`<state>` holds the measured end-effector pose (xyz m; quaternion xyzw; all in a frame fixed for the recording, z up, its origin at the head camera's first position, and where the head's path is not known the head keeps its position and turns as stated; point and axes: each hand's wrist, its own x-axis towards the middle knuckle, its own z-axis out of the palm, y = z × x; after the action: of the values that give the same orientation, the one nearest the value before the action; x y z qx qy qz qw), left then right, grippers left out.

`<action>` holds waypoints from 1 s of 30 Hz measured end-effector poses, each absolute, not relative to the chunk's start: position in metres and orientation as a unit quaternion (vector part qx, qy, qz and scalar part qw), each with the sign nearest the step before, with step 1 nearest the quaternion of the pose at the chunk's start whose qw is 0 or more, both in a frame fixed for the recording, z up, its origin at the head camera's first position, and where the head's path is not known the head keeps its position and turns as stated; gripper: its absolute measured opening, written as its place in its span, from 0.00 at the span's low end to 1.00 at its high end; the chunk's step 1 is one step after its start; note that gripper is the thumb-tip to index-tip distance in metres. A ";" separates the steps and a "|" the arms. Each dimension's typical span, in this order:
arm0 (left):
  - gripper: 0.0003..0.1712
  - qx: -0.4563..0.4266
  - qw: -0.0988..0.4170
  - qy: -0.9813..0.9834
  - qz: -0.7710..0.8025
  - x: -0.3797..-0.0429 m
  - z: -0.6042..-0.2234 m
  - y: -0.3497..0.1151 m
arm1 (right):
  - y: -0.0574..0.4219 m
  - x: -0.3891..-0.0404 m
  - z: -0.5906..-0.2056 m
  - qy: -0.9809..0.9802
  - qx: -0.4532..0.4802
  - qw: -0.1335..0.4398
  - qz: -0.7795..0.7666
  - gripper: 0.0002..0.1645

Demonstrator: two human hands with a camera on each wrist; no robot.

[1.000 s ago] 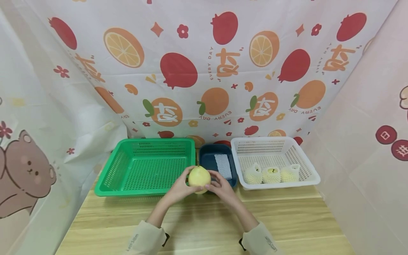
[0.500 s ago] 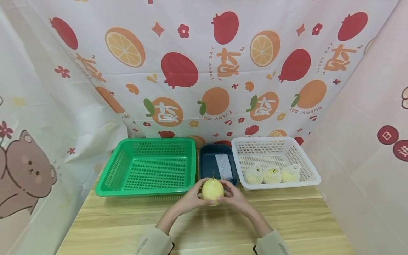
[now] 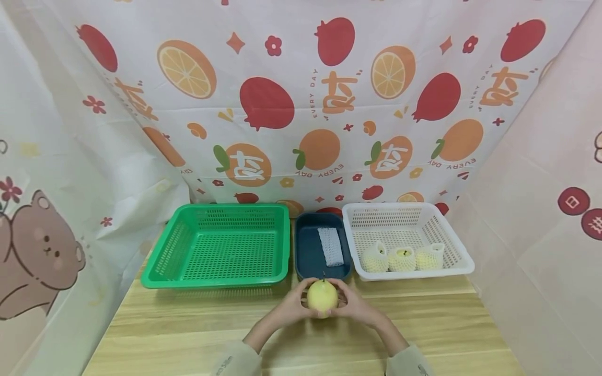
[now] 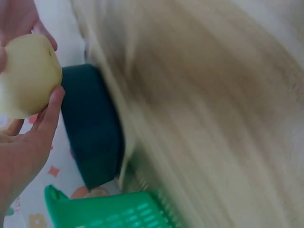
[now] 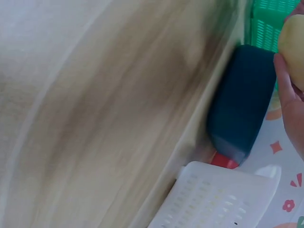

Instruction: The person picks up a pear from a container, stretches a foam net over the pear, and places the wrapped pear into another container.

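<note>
Between my two hands is a pale yellow pear with a thin dark stem (image 3: 322,298), held upright over the wooden table in front of the dark blue tray. My left hand (image 3: 291,307) grips its left side, and my right hand (image 3: 356,305) grips its right side, thumbs toward me. The left wrist view shows the pear's smooth skin (image 4: 28,76) with fingers on it from both sides. At the edge of the right wrist view, fingertips of the right hand (image 5: 293,107) press the pear. A white foam net sleeve (image 3: 331,246) lies flat inside the blue tray (image 3: 307,261).
A green slotted basket (image 3: 213,285) stands left of the blue tray. To the right is a white slotted basket (image 3: 451,230) holding several pears in foam nets (image 3: 402,259) along its front. Behind them hangs a fruit-printed cloth (image 3: 282,52). Bare wood table (image 3: 188,334) lies in front.
Both hands have brought the pear toward me and to the right, from the blue tray's front left corner to over the table in front of it. The baskets and foam net stay put.
</note>
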<state>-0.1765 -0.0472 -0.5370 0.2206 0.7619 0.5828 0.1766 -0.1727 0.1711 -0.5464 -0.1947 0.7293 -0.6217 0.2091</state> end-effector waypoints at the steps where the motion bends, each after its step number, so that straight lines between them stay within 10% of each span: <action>1: 0.46 0.220 0.177 0.766 0.577 -0.176 -0.539 -0.046 | 0.172 -0.172 -0.548 0.734 -0.197 0.210 -0.616 0.45; 30: 0.45 0.263 0.121 0.845 0.451 -0.166 -0.573 -0.034 | 0.165 -0.163 -0.583 0.833 -0.224 0.167 -0.478 0.49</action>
<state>-0.1657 -0.0338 -0.5730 0.2628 0.8445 0.4506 0.1210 -0.1629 0.1648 -0.5825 -0.2241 0.8328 -0.4777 0.1674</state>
